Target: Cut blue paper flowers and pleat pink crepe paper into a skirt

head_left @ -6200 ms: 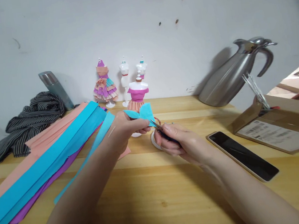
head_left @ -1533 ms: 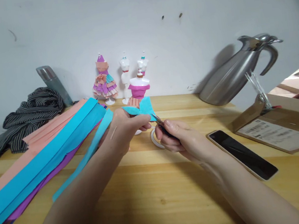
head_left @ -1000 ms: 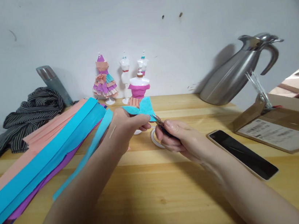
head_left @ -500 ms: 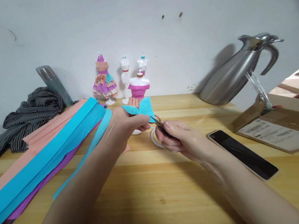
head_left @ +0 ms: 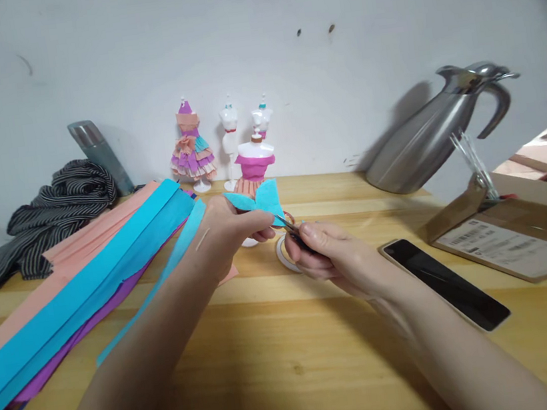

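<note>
My left hand [head_left: 231, 227] pinches a light-blue piece of crepe paper [head_left: 267, 197], whose two lobes stand up above the fingers. My right hand [head_left: 327, 246] is closed round a small pair of dark-handled scissors [head_left: 292, 227]; their blades meet the lower edge of the paper by my left thumb. Just behind the paper stands a mini dress form [head_left: 256, 167] with a magenta top and peach pleats, its lower part hidden. A white roll of tape [head_left: 284, 257] lies under my right fingers, partly covered.
Long strips of blue crepe paper [head_left: 123, 252] lie at the left with peach and purple ones. Behind are a dressed mannequin [head_left: 191, 145], a striped cloth [head_left: 62, 206] and a bottle [head_left: 100, 154]. On the right are a phone [head_left: 445, 283], a steel jug [head_left: 411, 140] and a cardboard box [head_left: 515, 240].
Almost nothing differs. Both hands keep their hold, with the scissors still against the blue paper; the whole view has shifted very slightly.
</note>
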The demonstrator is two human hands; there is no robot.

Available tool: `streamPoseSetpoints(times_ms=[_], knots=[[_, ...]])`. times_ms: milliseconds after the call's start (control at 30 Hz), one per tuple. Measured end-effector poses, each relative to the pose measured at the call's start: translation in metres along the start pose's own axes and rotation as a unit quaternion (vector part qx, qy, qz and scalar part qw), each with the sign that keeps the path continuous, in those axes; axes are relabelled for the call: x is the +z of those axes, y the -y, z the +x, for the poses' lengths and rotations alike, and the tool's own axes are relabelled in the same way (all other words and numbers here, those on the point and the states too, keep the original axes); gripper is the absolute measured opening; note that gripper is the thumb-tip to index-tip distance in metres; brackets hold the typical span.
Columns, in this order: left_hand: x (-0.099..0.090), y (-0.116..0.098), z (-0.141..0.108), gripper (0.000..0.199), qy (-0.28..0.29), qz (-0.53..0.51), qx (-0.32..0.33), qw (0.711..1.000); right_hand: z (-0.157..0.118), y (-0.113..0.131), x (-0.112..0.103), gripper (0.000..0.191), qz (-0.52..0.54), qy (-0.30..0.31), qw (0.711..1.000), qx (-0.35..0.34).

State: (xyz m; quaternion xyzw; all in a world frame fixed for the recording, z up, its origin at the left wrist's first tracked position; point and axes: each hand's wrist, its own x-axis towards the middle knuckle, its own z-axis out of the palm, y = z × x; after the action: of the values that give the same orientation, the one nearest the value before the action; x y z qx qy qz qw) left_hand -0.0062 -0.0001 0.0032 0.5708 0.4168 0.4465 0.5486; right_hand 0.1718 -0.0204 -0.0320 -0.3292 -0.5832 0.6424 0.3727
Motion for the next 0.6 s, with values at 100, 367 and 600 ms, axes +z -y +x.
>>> streamPoseSetpoints(times_ms=[100, 367, 600], knots=[[-0.0002, 0.0006, 0.0003, 0.012, -0.002, 0.003, 0.003, 1.000, 0.0000, -0.0011, 0.0003, 0.045, 0.014, -0.001, 1.000, 0.006], [-0.0003, -0.0002, 0.0004, 0.012, 0.000, -0.003, -0.001, 1.000, -0.0007, 0.0005, 0.0016, 0.043, 0.021, 0.002, 1.000, 0.013], [-0.0018, -0.0005, 0.0002, 0.012, 0.002, 0.000, -0.002, 1.000, -0.0003, -0.0003, 0.0014, 0.043, 0.021, 0.008, 1.000, 0.015]])
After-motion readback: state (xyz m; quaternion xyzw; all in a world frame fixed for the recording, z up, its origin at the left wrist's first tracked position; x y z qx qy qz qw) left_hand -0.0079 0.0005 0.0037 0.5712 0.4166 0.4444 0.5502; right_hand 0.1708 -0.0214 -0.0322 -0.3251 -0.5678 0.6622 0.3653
